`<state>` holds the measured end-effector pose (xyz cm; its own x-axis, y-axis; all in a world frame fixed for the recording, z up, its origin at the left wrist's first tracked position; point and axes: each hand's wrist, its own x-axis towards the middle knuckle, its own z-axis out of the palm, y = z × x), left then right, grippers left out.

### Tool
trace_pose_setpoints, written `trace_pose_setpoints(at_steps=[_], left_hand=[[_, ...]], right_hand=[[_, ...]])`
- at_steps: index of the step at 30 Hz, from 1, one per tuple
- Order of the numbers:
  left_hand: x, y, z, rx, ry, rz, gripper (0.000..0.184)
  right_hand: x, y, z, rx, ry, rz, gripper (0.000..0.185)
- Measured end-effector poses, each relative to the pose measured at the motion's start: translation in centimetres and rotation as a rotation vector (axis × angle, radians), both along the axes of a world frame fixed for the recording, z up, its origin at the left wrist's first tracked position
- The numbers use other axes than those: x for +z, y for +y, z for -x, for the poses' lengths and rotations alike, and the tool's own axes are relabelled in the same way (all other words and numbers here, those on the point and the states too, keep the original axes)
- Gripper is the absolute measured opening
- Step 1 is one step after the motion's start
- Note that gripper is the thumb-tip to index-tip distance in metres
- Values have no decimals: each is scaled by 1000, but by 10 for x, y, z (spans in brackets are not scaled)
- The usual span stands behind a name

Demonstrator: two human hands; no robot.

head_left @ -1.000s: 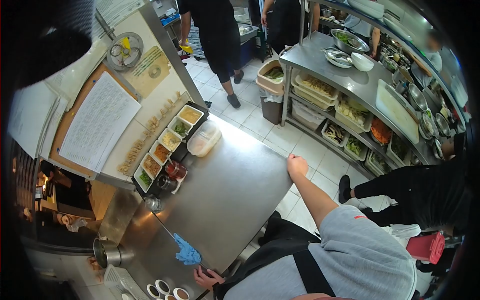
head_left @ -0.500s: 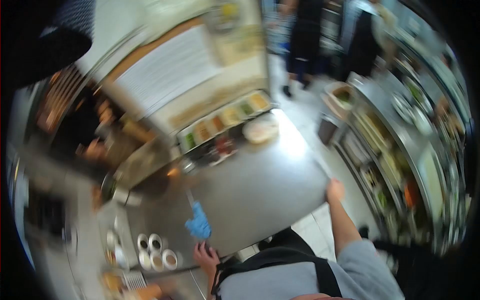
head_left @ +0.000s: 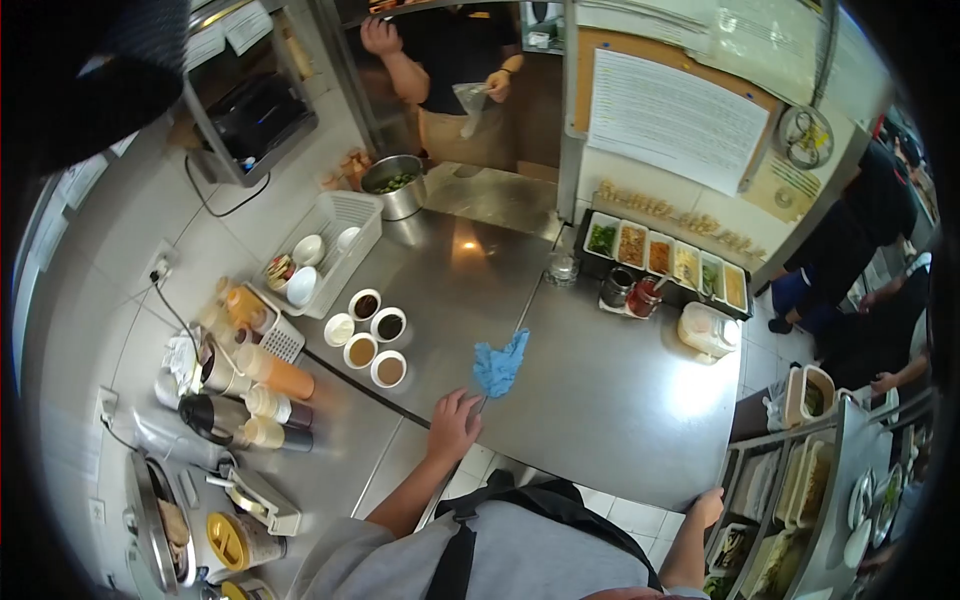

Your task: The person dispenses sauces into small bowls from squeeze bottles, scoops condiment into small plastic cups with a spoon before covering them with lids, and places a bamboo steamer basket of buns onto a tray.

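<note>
My left hand [head_left: 454,424] rests on the near edge of the steel table [head_left: 620,410], fingers apart and holding nothing. Just beyond its fingertips lies a crumpled blue cloth or glove [head_left: 500,363]. My right hand [head_left: 707,507] is at the table's near right corner, its fingers curled over the edge. Several small white cups of sauce [head_left: 361,350] stand left of the blue item. Toward the back right, a row of topping trays [head_left: 660,254] sits behind two jars [head_left: 643,297] and a lidded plastic tub [head_left: 708,331].
Squeeze bottles [head_left: 275,372] crowd the left counter. A white basket [head_left: 336,262] with bowls and a steel pot [head_left: 396,187] stand at the back left. Someone behind the hatch [head_left: 460,70] holds a plastic bag. Other people and a food shelf [head_left: 790,490] are at the right.
The view has swung left, bringing the left counter and hatch into sight. My left hand has come up beside the blue item; my right hand remains at the table corner.
</note>
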<state>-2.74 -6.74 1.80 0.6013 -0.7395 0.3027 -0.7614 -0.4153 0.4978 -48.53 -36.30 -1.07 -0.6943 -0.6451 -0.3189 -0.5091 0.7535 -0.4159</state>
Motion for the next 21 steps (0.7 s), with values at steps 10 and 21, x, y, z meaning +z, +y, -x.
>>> trace_pose_setpoints(at_steps=[10,21], left_hand=[[-6,3,-3,-4,-41,32,39],[-3,2,-3,-17,-48,40,38]], right_hand=[[-29,-11,14,12,96,33,67],[-7,0,4,11,-45,50,66]])
